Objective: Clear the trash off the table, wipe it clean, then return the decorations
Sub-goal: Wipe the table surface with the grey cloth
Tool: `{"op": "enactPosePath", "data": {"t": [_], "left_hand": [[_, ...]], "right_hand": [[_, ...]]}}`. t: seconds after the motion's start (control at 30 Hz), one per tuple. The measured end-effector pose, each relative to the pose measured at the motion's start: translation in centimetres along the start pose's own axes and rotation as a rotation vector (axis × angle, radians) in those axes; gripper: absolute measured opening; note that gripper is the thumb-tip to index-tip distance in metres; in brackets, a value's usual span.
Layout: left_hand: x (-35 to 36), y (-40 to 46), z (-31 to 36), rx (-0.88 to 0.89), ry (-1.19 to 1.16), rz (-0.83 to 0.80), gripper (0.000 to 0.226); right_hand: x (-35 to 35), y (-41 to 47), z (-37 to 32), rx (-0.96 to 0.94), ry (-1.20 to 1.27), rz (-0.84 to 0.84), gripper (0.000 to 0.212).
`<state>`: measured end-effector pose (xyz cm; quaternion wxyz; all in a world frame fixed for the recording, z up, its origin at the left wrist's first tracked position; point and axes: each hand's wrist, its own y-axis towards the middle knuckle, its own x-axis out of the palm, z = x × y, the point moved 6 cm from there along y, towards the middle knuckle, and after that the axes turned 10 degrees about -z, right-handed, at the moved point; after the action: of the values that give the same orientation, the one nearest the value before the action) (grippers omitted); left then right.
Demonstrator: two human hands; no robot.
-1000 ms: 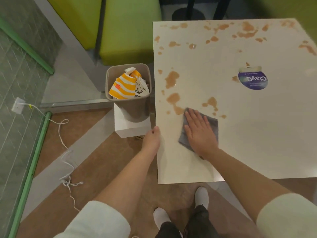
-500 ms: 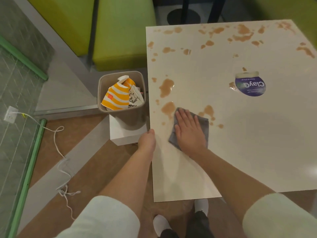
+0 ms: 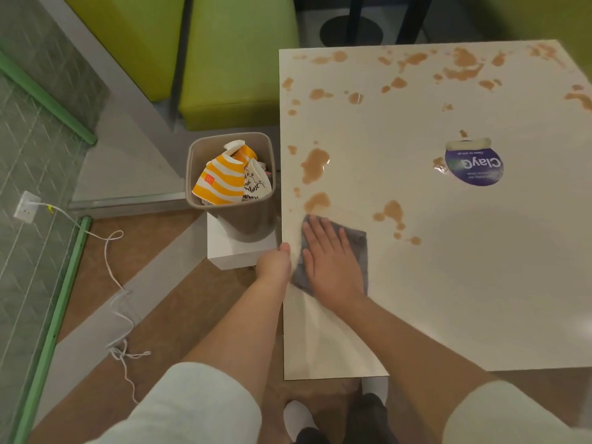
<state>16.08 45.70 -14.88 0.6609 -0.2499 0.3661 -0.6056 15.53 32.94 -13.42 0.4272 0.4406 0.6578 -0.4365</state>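
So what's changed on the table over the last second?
The right hand, flat on the grey cloth, has slid it left toward the table edge, just under the nearest brown puddle. The left hand stays at that edge. The other spills and the bin are unchanged.

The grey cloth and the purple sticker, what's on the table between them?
In the head view, brown spill patches lie between the grey cloth and the purple sticker; otherwise bare tabletop.

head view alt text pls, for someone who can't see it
A right hand presses a grey cloth flat on a white table spotted with brown spills; the left hand grips its edge beside a full trash bin.
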Motion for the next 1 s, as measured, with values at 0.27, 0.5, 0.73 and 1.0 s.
{"op": "enactPosePath", "data": {"t": [0.27,0.5,0.73,1.0], "left_hand": [[0.4,-0.3,0.1,-0.003,-0.008,0.068,0.033],[1.0,-0.6,-0.3,0.011,-0.081,0.121,0.04],[2.0,-1.0,-0.3,0.045,-0.305,0.188,0.034],[2.3,-1.6,-0.7,0.148,-0.109,0.242,0.041]], "right_hand": [[-1.7,1.0,4.7,0.007,-0.028,0.008,0.057],[-0.2,-3.0,2.8,-0.177,-0.079,-0.057,0.056],[-1.9,-1.3,7.3,0.158,-0.019,0.043,0.06],[-2.4,-4.7,11.8,0.004,-0.055,-0.011,0.058]]}}
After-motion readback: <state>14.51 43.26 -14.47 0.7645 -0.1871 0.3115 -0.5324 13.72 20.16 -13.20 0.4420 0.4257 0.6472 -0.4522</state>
